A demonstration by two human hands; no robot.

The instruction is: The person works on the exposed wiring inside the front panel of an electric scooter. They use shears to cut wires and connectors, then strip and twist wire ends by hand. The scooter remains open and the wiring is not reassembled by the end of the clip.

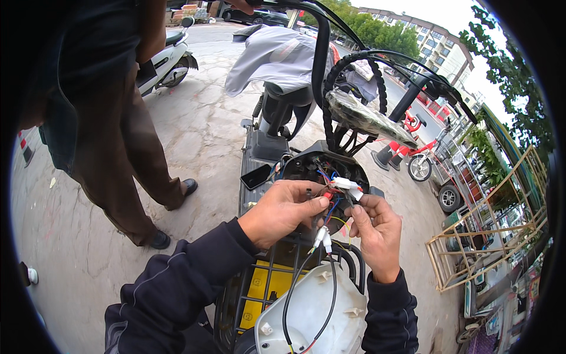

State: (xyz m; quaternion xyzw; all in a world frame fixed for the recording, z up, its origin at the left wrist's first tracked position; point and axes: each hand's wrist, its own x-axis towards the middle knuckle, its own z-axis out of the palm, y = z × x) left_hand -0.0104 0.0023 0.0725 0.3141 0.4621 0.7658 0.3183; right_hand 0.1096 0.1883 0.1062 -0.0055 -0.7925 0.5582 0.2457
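Observation:
An e-bike stands before me with its dark front housing (355, 163) opened and wires showing inside. My left hand (282, 213) pinches thin wires next to a red connector (328, 196). Opposite it, my right hand (376, 231) has thumb and fingers closed on a dark wire below a white plug connector (348, 186). Exactly what each fingertip grips is partly hidden. Two more white connectors (323, 237) hang below the hands, on a looped black cable (286, 307). Under them a pale plastic cover (312, 301) lies with its inner side up on a black wire basket (240, 282).
A dark phone (256, 176) lies left of the housing. A grey cloth (277, 59) drapes the seat. Handlebar (321, 44) and cables arch above. A person in brown trousers (132, 147) stands at left. Traffic cones (386, 155) and a wooden frame (489, 245) are at right.

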